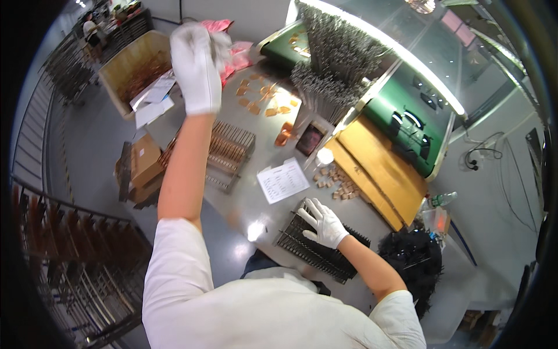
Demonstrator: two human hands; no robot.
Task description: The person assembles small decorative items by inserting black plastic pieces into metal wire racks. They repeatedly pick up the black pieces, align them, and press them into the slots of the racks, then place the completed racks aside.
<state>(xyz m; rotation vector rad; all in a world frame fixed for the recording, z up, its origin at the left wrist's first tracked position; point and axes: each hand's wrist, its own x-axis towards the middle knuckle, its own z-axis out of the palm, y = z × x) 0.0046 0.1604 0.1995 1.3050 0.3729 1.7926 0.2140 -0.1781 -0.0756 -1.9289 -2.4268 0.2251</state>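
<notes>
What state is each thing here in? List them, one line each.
left hand: gloved, raised, closed on a crumpled white cloth
right hand: gloved, fingers spread, resting on the dark wire rack
dark wire rack: flat on the table, looks empty
copper-coloured rack: flat on the table
paper sheet: lying flat, printed side up
cardboard box: open
small tan blocks: scattered loose

— How many white-gloved hands are there?
— Two: the left hand (pixel 196 67) and the right hand (pixel 324 223).

— And slotted metal racks on the grey table (pixel 256 206)?
— Two: a dark wire rack (pixel 317 250) under the right hand, and a copper-toned rack (pixel 226 152) further off.

— Printed paper sheets lying flat on the table?
— One white sheet (pixel 283 180).

— Open cardboard boxes?
— One large brown box (pixel 135 71). The small tan blocks (pixel 338 183) and orange chips (pixel 261 96) are too many and too blurred to count.
</notes>
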